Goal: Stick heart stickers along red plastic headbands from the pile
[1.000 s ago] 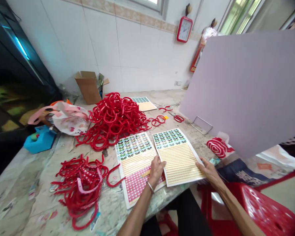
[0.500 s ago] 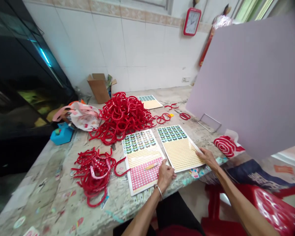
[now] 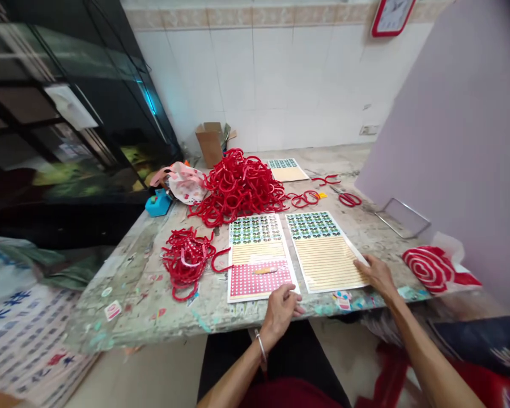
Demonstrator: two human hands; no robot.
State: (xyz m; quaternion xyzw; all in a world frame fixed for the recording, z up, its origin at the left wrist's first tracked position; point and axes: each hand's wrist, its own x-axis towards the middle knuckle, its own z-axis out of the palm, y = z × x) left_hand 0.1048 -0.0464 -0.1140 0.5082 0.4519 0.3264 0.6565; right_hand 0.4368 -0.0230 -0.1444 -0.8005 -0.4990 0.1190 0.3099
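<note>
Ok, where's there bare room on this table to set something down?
Bare tabletop shows between the scissors, wire frame and right sheet; another stretch lies left of the small red pile, though stickers dot it. Crowded: the large red pile beside the patterned bag, and the narrow gap between left sheet and right.

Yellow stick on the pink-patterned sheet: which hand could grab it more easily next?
Probably the left hand: it's closer to the yellow stick and looks empty, while the right hand touches the other sheet.
</note>
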